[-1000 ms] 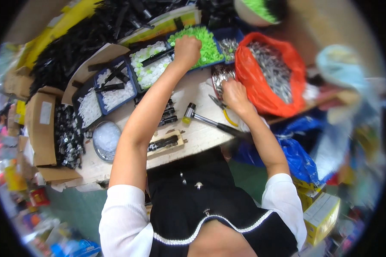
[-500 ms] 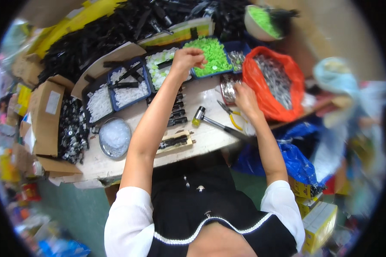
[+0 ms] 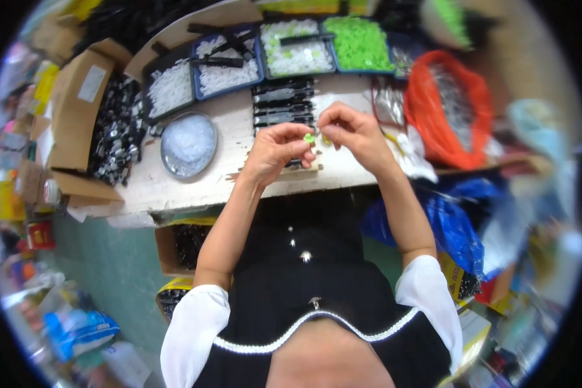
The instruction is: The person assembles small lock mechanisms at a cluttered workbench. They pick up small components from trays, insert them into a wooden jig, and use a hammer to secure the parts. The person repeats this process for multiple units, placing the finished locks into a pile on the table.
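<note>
1. Both hands have drawn back from the supplies and now meet before the body; a green piece (image 3: 309, 138) is at the left fingertips, so picking up has given way to close handwork.
2. Left hand (image 3: 275, 153): palm turned inward, thumb and fingers pinching the green piece, above the near edge of the desk (image 3: 233, 139).
3. Right hand (image 3: 362, 139): wrist bent inward, fingers curled toward the thumb, just beside the piece. A yellowish bit shows at the tips; whether it is gripped cannot be told.
4. Beneath the hands: a wooden block (image 3: 313, 167), partly hidden.
5. Beyond: black parts (image 3: 282, 103) in a row; farther, the tray (image 3: 367, 71) of green pieces, left behind by the left hand.
</note>
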Available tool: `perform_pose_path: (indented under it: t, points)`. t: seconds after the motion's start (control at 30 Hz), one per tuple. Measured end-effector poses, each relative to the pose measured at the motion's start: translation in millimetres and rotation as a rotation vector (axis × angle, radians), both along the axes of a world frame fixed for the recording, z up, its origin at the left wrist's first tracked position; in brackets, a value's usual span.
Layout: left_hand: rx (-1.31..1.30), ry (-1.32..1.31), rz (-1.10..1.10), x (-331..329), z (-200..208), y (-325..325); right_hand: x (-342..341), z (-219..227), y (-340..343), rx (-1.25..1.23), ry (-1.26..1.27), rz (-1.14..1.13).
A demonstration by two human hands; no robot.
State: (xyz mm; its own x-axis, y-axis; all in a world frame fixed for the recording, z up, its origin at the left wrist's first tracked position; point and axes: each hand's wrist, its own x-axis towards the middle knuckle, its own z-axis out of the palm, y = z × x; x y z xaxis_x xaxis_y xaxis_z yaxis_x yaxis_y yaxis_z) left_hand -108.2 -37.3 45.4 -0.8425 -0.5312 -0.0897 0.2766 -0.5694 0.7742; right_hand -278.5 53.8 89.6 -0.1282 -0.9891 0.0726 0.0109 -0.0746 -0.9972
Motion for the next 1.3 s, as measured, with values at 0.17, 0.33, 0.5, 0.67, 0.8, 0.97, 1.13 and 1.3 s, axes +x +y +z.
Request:
perform_pose_path:
  t: [0.17, 0.33, 0.5, 0.67, 0.8, 0.97, 1.13, 1.3]
  points:
    - [-0.038, -0.012, 0.042, 16.0, 2.0, 6.8, 20.1, -0.2, -6.7, 0.008, 0.059, 0.044]
    - [-0.146, -0.053, 0.079, 18.9, 7.4, 10.0, 24.5, 0.2, -7.9, -0.071, 0.249, -0.010]
    - [-0.217, -0.077, 0.106, 21.5, 8.2, 10.2, 27.2, 10.7, -5.5, -0.041, 0.336, -0.003]
    - [-0.304, -0.141, 0.131, 23.4, 13.1, 12.4, 30.3, 13.2, -6.4, -0.114, 0.463, -0.017]
    - [-0.437, -0.192, 0.193, 23.9, 14.2, 16.3, 36.0, 11.1, -8.8, -0.204, 0.579, -0.047]
    - [-0.612, -0.238, 0.242, 26.4, 13.4, 16.4, 43.0, 10.4, -6.1, -0.228, 0.662, -0.080]
    - [-0.546, -0.188, 0.282, 27.1, 11.4, 19.5, 37.3, -5.3, -7.5, -0.041, 0.181, -0.032]
    - [-0.401, -0.101, 0.328, 24.1, 5.6, 24.5, 44.0, -21.3, -4.8, 0.045, -0.210, -0.018]
